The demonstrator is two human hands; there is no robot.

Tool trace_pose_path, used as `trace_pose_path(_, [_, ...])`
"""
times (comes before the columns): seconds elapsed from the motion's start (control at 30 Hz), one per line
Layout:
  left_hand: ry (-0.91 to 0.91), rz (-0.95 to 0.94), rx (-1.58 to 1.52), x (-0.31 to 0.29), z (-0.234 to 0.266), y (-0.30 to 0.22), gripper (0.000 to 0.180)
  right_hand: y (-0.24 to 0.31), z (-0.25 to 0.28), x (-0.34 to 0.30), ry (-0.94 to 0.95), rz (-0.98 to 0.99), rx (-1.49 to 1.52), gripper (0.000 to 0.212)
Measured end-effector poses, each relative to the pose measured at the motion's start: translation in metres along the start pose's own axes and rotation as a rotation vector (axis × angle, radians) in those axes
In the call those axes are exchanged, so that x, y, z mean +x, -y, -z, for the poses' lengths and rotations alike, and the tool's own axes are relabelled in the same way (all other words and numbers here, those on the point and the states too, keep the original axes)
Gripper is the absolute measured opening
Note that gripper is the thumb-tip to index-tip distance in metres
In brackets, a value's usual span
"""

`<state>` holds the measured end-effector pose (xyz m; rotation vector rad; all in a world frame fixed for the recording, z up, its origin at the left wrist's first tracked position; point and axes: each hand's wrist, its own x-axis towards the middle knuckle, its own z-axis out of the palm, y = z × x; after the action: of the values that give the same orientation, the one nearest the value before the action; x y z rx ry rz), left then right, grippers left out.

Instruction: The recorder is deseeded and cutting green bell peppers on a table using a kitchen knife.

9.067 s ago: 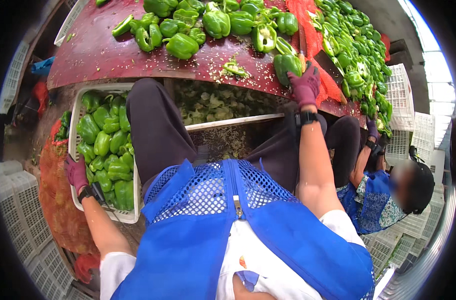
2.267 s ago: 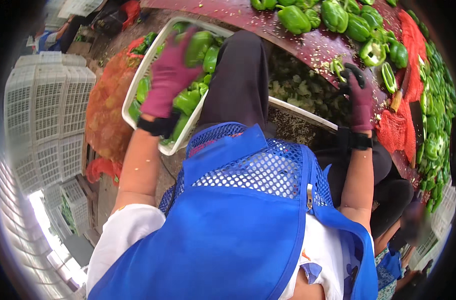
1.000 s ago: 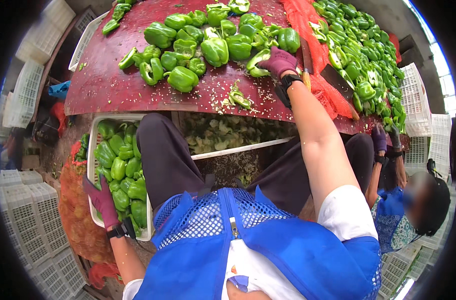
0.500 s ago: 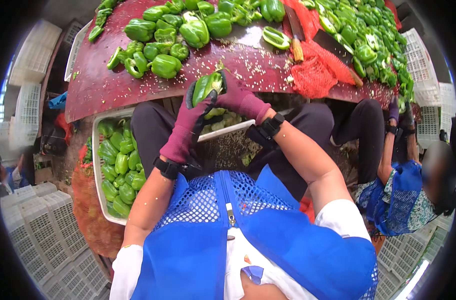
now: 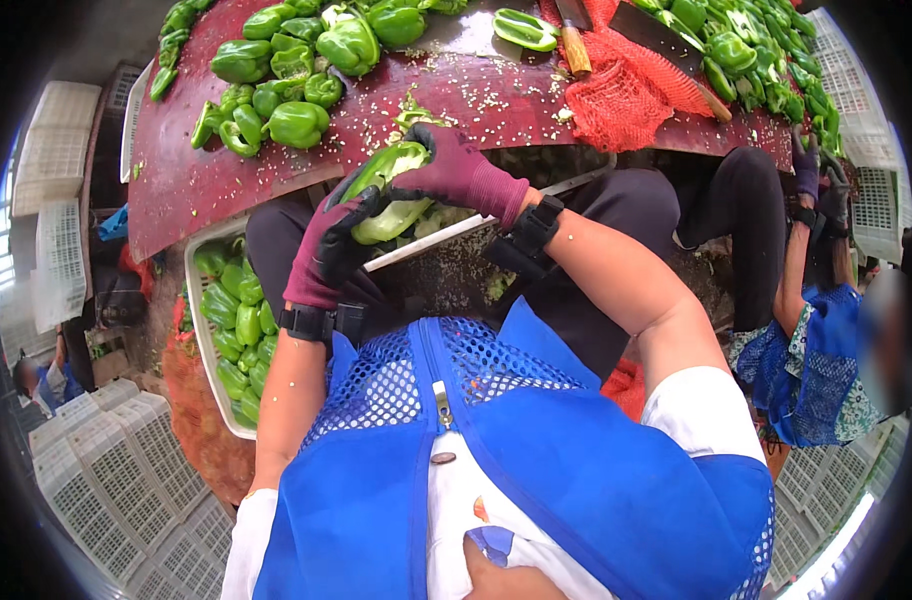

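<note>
Both my gloved hands grip a green bell pepper (image 5: 394, 222) over the table's front edge. The pepper is now parted, its pale inside showing along an upper piece (image 5: 388, 166) and a lower piece. My left hand (image 5: 328, 245), in a maroon and black glove, is closed round its left side. On the right side, my right hand (image 5: 454, 180) has its fingers and thumb bent against the upper piece; its fingertips are partly hidden. Beneath my hands sits a white crate (image 5: 456, 231) of pale scraps, mostly covered.
Green peppers (image 5: 298, 124) and scattered seeds lie on the red table (image 5: 196, 185). A wooden-handled knife (image 5: 576, 50) and a dark-bladed knife (image 5: 666, 42) rest by red netting (image 5: 616, 105). A crate of peppers (image 5: 208, 355) stands at left; a co-worker's hands (image 5: 806, 165) are at right.
The pepper has gone from looking whole to being split apart between my hands. My left hand has moved left and down, away from the right hand. The whole view has shifted slightly.
</note>
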<state>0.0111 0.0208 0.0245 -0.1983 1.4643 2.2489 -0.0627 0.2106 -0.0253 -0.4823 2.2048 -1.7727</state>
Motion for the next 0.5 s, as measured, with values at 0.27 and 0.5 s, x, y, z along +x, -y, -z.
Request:
trace_pose_path(0.27, [0.005, 0.014, 0.034, -0.003, 0.032, 0.022, 0.042, 0.005, -0.006, -0.006, 0.119, -0.195, 0.263, 0.049])
trace_pose_path(0.5, [-0.011, 0.098, -0.413, 0.004, 0.035, 0.035, 0.042, -0.023, -0.005, 0.004, 0.074, 0.093, 0.670, 0.029])
